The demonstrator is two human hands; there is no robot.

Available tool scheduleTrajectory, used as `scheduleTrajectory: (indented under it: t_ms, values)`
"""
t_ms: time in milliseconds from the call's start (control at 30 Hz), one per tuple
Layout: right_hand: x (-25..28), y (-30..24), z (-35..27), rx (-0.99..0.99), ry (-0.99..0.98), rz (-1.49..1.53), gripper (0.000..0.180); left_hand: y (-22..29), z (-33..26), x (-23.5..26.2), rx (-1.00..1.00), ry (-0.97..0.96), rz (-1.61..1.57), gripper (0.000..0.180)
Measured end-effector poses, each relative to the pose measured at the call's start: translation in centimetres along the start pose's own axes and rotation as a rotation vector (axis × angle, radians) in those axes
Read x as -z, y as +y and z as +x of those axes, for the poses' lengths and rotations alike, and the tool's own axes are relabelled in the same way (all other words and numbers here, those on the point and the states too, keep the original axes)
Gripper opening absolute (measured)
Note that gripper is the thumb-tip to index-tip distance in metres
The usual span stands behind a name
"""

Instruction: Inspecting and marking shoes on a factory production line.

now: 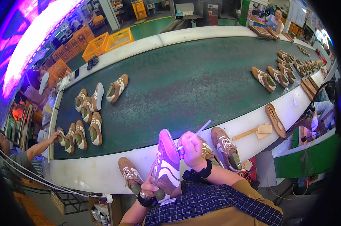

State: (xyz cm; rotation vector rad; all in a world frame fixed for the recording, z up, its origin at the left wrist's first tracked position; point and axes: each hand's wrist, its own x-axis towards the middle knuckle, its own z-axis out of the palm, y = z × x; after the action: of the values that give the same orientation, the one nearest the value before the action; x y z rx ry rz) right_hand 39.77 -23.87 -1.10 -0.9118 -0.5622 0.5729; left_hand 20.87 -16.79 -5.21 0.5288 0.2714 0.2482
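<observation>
A: Nearest to me: brown-and-white sneaker point(166, 165), upright against my lap, toe up, at the white belt edge point(102, 169).

B: Grip?

A: My left hand point(149, 188) is closed around its heel from below. My right hand point(191, 150) is pinched shut on a thin white pen-like tool point(195, 134), tip at the sneaker's side.

B: Surroundings?

A: Green conveyor belt point(178, 86) beyond, rows of matching shoes point(86, 124) on it. Two loose sneakers flank mine: one left point(130, 174), one right point(225, 145).

The shoe point(166, 165) I hold is brown with white stripes and a pale sole. The conveyor belt point(185, 79) is dark green, its rim point(102, 169) white. My apron point(212, 201) is navy check; crates point(106, 41) orange.
</observation>
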Motion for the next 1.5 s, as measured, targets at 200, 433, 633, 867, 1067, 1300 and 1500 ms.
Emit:
scheduleTrajectory:
  t_ms: [200, 433, 633, 867, 1067, 1300, 1500]
  values:
    - [0.1, 0.2, -0.3, 0.011, 0.008, -0.021, 0.02, -0.2, -0.1, 0.4, 0.012, -0.006, 0.0, 0.106]
    - [0.4, 0.5, -0.9, 0.002, 0.008, -0.049, 0.02, -0.2, -0.1, 0.5, 0.015, 0.028, 0.021, 0.104]
    - [0.9, 1.1, -2.4, 0.015, -0.03, -0.072, 0.019, -0.4, -0.2, 0.8, 0.011, 0.01, -0.019, 0.103]
    - [-0.3, -1.5, -0.4, 0.08, 0.061, -0.013, 0.017, -0.1, 0.2, -0.7, -0.034, 0.006, 0.063, 0.104]
    - [-1.1, -2.6, 1.1, 0.032, 0.018, -0.156, 0.016, -0.2, 0.4, -0.7, -0.027, -0.017, 0.067, 0.108]
    - [-1.4, -2.2, 1.3, 0.033, 0.037, -0.218, 0.015, -0.1, 0.2, -0.3, -0.037, -0.017, 0.084, 0.108]
    - [-1.4, -1.9, 1.5, 0.027, 0.044, -0.352, 0.015, -0.2, 0.3, -0.3, -0.037, -0.026, 0.063, 0.108]
